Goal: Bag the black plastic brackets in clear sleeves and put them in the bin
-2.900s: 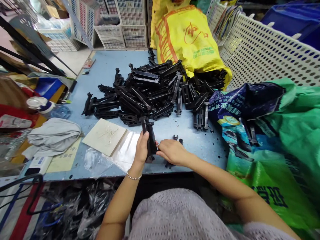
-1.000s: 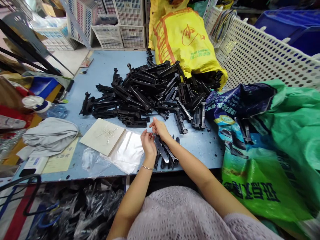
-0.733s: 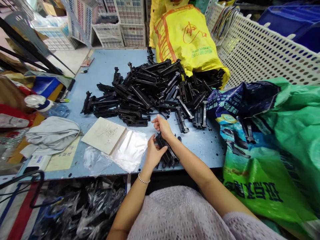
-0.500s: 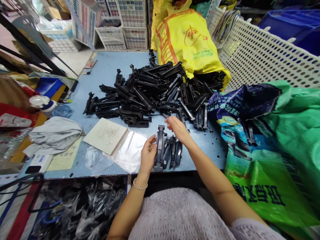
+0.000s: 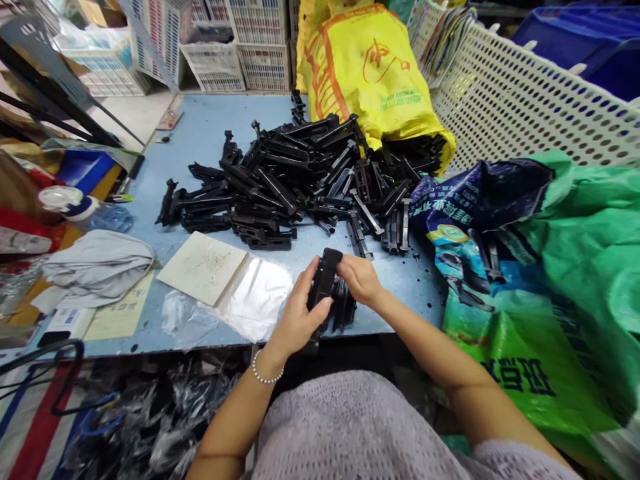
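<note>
A long black plastic part stands tilted between my hands near the front edge of the table. My left hand is closed around its left side, thumb across the front. With bent fingers my right hand grips the upper right of the same part. Behind and below it, more black plastic parts rest on the table, partly hidden by my hands. A big heap of similar black parts lies farther back, spilling from a yellow sack.
Left of my hands lie a clear plastic bag, a beige square board with tiny pieces on it, and a grey cloth. A green sack with black parts at its mouth is at the right, below a white perforated crate.
My left hand has wrapped around the black plastic part and lifted it slightly. My right hand has come down from near the heap onto the part's upper end.
</note>
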### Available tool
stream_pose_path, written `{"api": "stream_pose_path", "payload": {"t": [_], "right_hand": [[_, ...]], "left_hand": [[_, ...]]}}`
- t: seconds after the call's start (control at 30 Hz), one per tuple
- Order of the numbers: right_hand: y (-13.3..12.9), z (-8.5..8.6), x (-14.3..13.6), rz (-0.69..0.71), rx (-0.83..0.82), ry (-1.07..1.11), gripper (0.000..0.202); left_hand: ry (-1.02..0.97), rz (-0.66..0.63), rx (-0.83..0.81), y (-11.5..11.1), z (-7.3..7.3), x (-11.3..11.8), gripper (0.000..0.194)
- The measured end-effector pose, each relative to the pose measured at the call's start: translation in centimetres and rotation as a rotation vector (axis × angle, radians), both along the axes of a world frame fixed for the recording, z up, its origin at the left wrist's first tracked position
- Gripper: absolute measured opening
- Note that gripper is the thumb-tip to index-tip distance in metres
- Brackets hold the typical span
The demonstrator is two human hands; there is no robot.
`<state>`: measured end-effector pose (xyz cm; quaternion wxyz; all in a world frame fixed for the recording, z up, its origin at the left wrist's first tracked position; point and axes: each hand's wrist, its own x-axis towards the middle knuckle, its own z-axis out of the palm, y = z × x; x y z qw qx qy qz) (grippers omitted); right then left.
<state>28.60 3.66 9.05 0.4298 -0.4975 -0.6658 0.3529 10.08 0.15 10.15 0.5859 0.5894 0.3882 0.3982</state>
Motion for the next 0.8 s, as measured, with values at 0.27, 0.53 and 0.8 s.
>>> {"api": "stream_pose_path", "payload": {"t": [0.27, 0.53, 0.8], "right_hand": [[-0.2, 2.0, -0.6, 0.286, -0.314, -0.074, 0.058], [-3.8, 0.1, -2.8, 0.457, 0.253, -0.604, 0.05], [2.6, -2.1, 3.3, -0.322, -0.178, -0.989, 0.033]], "left_hand": [[-0.249, 0.16, -0.271, 1.5, -0.1, -0.8, 0.074], [-0.291, 0.312, -0.33, 2.3, 0.8, -1.1, 0.066], [0.361, 0.343, -0.08, 2.6, -7.0, -2.7, 0.044]]}}
